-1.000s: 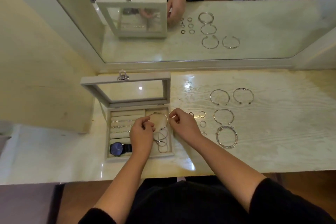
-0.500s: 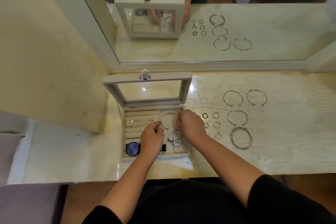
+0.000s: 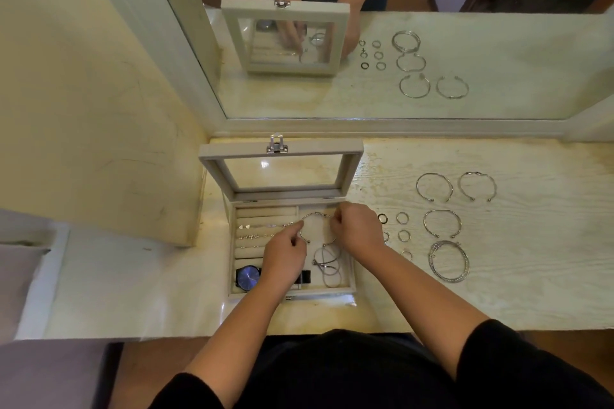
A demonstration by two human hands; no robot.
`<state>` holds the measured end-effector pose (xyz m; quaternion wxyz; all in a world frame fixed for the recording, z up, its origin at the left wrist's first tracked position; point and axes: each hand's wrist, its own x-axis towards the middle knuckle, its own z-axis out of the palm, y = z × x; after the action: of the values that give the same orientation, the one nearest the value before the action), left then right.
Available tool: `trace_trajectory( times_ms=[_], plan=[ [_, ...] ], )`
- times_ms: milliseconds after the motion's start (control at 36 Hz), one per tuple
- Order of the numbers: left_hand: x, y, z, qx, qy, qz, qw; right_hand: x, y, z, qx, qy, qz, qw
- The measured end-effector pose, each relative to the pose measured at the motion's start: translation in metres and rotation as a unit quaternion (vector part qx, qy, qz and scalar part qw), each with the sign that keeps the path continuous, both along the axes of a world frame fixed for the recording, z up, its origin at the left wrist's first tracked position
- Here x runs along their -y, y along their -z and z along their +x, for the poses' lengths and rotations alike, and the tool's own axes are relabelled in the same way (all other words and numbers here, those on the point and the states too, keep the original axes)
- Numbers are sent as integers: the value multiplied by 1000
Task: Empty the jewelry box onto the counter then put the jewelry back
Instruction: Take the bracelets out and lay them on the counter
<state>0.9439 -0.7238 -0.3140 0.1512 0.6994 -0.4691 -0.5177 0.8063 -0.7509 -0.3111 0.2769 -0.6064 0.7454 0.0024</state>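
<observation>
Single head view, steeply down over counter (image 3: pixel 531 292) edge, close (wide-angle); mirror (image 3: pixel 498 60) across top.

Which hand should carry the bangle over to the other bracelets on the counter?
Probably the right hand: it pinches the bangle and sits nearer the bracelets lying right of the box.

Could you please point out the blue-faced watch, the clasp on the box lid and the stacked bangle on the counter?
blue-faced watch (image 3: pixel 248 277), head view, centre of its dial.
clasp (image 3: pixel 276 145), head view, middle of the metal latch.
stacked bangle (image 3: pixel 432 261), head view, its left rim.
</observation>
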Motion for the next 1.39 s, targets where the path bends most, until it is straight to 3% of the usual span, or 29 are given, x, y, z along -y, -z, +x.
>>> trace_trajectory(
  times_ms=[222,417,694,861,1250,1389],
  plan=[
    [10,-9,-10,68,73,-29,995,-2,-3,-13,142,36,-8,989],
    [15,-15,-23,95,49,-57,993,-7,-8,-25,234,94,-10,968],
    [24,-20,-49,103,33,-113,988,-17,-17,-55,370,208,-29,905],
    [22,-24,-81,89,41,-117,988,-25,-18,-83,388,269,-56,880],
    [16,-19,-167,34,60,-98,993,-56,-3,-161,330,327,-60,884],
    [13,-20,-197,2,63,-86,994,-63,2,-186,329,362,-83,868]
  ],
)
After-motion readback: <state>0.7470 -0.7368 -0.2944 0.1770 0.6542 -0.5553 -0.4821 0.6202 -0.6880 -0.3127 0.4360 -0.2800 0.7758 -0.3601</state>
